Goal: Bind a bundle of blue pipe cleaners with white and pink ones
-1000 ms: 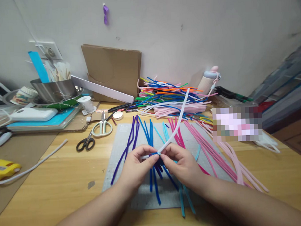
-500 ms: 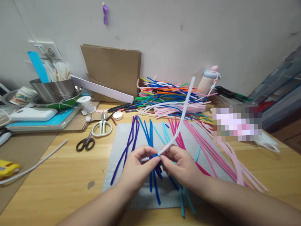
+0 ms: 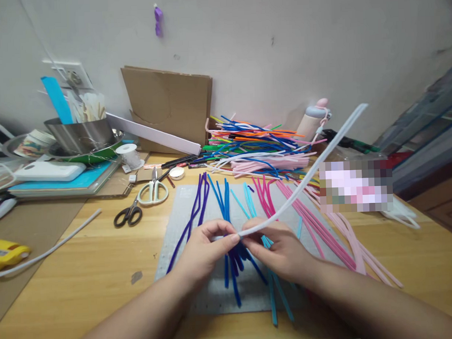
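Observation:
A long white pipe cleaner (image 3: 304, 183) runs from between my hands up to the right. My left hand (image 3: 212, 246) pinches its lower end between thumb and forefinger. My right hand (image 3: 278, 249) is closed around the same spot, its thumb and fingertips against the white pipe cleaner; the exact contact is partly hidden. Short dark blue and purple pipe cleaner pieces (image 3: 236, 265) show just below my fingertips; whether they are attached cannot be seen. Below my hands lies a grey cutting mat (image 3: 212, 301). Blue pipe cleaners (image 3: 220, 202) and light blue ones (image 3: 278, 291) rest on it.
Purple (image 3: 192, 212), magenta (image 3: 266, 198) and pink pipe cleaners (image 3: 320, 225) lie fanned across the mat. A multicoloured pile (image 3: 258, 148) sits behind. Scissors (image 3: 152, 192), a thread spool (image 3: 127, 155), a yellow glue gun (image 3: 8, 256) and a metal pot (image 3: 82, 135) stand left.
The white pipe cleaner's free end has swung down to the right, from steep to slanting. Both hands have stayed near the same place, with the right hand turned slightly.

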Motion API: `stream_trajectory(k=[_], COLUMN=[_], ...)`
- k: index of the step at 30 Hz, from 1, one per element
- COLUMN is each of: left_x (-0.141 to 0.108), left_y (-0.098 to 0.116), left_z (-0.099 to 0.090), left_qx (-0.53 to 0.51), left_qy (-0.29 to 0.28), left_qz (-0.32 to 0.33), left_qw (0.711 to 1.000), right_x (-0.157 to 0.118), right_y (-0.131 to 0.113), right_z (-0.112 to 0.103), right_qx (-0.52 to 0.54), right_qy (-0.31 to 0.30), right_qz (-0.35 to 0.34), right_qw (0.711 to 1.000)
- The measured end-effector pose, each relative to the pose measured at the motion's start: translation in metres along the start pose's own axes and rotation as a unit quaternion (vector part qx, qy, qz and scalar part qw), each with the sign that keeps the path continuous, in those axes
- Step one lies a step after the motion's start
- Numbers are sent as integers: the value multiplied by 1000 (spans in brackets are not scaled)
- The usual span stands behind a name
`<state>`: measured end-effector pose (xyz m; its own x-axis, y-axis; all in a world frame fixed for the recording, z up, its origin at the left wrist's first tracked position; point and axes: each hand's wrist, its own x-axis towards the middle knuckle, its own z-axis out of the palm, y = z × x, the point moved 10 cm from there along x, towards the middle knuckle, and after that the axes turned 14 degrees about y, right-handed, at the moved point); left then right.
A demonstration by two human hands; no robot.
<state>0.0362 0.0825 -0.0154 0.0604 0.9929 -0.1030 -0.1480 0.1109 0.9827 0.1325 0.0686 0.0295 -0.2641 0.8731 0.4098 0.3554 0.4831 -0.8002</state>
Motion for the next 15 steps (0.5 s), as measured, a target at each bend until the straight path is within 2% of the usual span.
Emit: stream_trajectory(k=[8,15], left_x=[-2,-4], left_y=[2,4], left_z=[5,0], left_qx=[-6,5], left_qy=[-16,22], left_qz=[-9,-2], left_qw=[1000,1000], right_x=[-1,-2], right_y=[7,14], right_z=[-1,3], right_qx=[65,78], right_qy=[17,21], right_qz=[56,111], right_qw=[996,991])
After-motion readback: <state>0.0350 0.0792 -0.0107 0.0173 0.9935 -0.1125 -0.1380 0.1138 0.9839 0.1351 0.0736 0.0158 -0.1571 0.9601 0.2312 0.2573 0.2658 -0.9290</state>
